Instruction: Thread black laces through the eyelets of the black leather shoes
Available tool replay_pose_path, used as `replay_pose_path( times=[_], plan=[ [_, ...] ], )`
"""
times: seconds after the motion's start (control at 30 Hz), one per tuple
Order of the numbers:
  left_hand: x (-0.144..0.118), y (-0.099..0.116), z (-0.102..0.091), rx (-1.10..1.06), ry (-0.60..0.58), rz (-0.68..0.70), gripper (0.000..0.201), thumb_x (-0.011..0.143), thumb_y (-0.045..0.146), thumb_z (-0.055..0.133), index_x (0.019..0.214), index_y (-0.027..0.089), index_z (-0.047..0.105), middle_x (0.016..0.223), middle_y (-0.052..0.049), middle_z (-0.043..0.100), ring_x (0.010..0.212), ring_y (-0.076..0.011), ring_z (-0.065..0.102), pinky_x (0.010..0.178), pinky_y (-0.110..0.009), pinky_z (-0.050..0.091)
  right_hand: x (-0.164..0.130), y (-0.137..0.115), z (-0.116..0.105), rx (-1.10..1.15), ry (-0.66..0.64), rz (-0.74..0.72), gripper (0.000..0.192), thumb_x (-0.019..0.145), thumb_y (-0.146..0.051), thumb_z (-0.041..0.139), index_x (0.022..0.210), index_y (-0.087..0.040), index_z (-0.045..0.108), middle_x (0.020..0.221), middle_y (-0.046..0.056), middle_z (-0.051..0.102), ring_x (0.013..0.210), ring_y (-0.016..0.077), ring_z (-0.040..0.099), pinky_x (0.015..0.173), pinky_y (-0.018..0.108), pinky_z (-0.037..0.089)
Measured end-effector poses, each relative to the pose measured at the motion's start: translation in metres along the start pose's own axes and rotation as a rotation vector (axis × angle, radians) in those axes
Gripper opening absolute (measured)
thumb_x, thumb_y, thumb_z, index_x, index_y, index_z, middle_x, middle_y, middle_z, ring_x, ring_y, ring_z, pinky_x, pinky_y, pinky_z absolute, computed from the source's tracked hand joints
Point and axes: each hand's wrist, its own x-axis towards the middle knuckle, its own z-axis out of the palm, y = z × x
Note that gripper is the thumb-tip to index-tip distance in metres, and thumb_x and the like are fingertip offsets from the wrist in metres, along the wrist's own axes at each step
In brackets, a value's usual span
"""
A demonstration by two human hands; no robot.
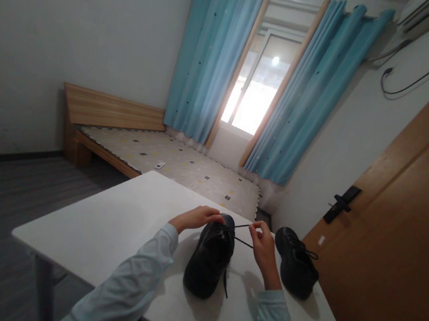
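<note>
A black lace-up shoe (208, 261) stands on the white table in front of me, its toe pointing away and its heel towards me. My left hand (201, 217) grips its front from the left, with the fingertips over the upper near the lacing. To the right of the shoe, my right hand (262, 240) pinches a black shoelace (242, 225), drawn taut out of the shoe's side. A second strand runs below it towards the same hand. One loose lace end hangs along the shoe's right side, down to the tabletop.
A second black shoe (298, 265), laced, sits on the white table (104, 230) at the right, beside a wooden door (405, 225). Beyond the table is a bed (185, 164) with a small white object (160, 164) on it. Blue curtains (210, 61) flank the window.
</note>
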Motion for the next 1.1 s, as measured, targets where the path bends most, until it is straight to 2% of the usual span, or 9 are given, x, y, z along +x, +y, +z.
replay_pose_path(
  times=[0.07, 0.17, 0.33, 0.53, 0.67, 0.8, 0.93, 1.1],
  plan=[
    [0.000, 0.001, 0.000, -0.008, -0.002, 0.000, 0.040, 0.089, 0.045, 0.038, 0.099, 0.019, 0.066, 0.100, -0.001, 0.068, 0.094, -0.0141, 0.058, 0.086, -0.020, 0.039, -0.001, 0.000, 0.000, -0.164, 0.028, -0.077, 0.027, 0.085, -0.045, 0.044, 0.075, -0.020, 0.050, 0.070, 0.001, 0.055, 0.055, 0.0131, 0.047, 0.053, 0.026, 0.035],
    [0.000, 0.001, -0.001, -0.017, -0.003, -0.001, 0.037, 0.089, 0.043, 0.041, 0.098, 0.019, 0.067, 0.100, -0.001, 0.068, 0.094, -0.0140, 0.058, 0.086, -0.020, 0.039, -0.003, -0.001, 0.001, -0.323, 0.033, -0.118, 0.027, 0.088, -0.042, 0.038, 0.079, -0.020, 0.052, 0.080, 0.004, 0.058, 0.063, 0.0155, 0.052, 0.059, 0.027, 0.036],
    [0.000, 0.000, 0.000, -0.014, -0.004, 0.007, 0.035, 0.089, 0.042, 0.042, 0.097, 0.019, 0.067, 0.099, 0.000, 0.068, 0.095, -0.0139, 0.058, 0.086, -0.020, 0.039, -0.005, -0.005, 0.002, -0.470, 0.029, -0.142, 0.026, 0.091, -0.038, 0.035, 0.083, -0.021, 0.052, 0.082, 0.004, 0.059, 0.068, 0.0174, 0.056, 0.056, 0.026, 0.033],
    [-0.001, 0.001, -0.001, -0.002, -0.016, -0.004, 0.031, 0.088, 0.038, 0.045, 0.098, 0.019, 0.067, 0.099, -0.002, 0.068, 0.093, -0.0151, 0.059, 0.085, -0.022, 0.040, -0.007, -0.008, 0.003, -0.630, 0.020, -0.162, 0.023, 0.093, -0.034, 0.036, 0.085, -0.020, 0.053, 0.083, 0.003, 0.060, 0.065, 0.0158, 0.056, 0.052, 0.025, 0.027],
    [-0.002, 0.001, -0.001, -0.069, -0.026, -0.013, 0.027, 0.084, 0.035, 0.052, 0.099, 0.017, 0.066, 0.099, -0.003, 0.068, 0.092, -0.0152, 0.060, 0.084, -0.023, 0.042, -0.007, -0.007, 0.000, -0.728, 0.042, -0.195, 0.023, 0.093, -0.034, 0.038, 0.085, -0.020, 0.054, 0.084, 0.003, 0.061, 0.061, 0.0141, 0.055, 0.049, 0.025, 0.023],
    [-0.002, -0.001, 0.001, -0.157, -0.041, -0.009, 0.025, 0.078, 0.029, 0.059, 0.099, 0.017, 0.065, 0.100, -0.004, 0.068, 0.093, -0.0149, 0.061, 0.085, -0.024, 0.044, -0.006, -0.006, -0.004, -0.740, 0.072, -0.224, 0.025, 0.092, -0.036, 0.039, 0.084, -0.020, 0.057, 0.083, 0.004, 0.060, 0.059, 0.0134, 0.055, 0.049, 0.025, 0.024],
    [-0.002, -0.005, 0.002, -0.187, -0.040, -0.008, 0.025, 0.077, 0.028, 0.061, 0.099, 0.017, 0.065, 0.101, -0.005, 0.068, 0.094, -0.0150, 0.061, 0.085, -0.025, 0.045, -0.007, -0.005, -0.002, -0.670, 0.048, -0.219, 0.025, 0.091, -0.038, 0.040, 0.084, -0.021, 0.058, 0.086, 0.004, 0.060, 0.066, 0.0160, 0.057, 0.053, 0.026, 0.031],
    [-0.002, -0.005, 0.002, -0.194, -0.036, -0.011, 0.025, 0.076, 0.027, 0.062, 0.099, 0.017, 0.065, 0.101, -0.005, 0.068, 0.095, -0.0149, 0.061, 0.084, -0.026, 0.046, -0.007, -0.002, 0.008, -0.452, -0.020, -0.290, 0.026, 0.087, -0.041, 0.046, 0.096, -0.020, 0.058, 0.092, 0.008, 0.061, 0.087, 0.0233, 0.057, 0.076, 0.034, 0.042]
  ],
)
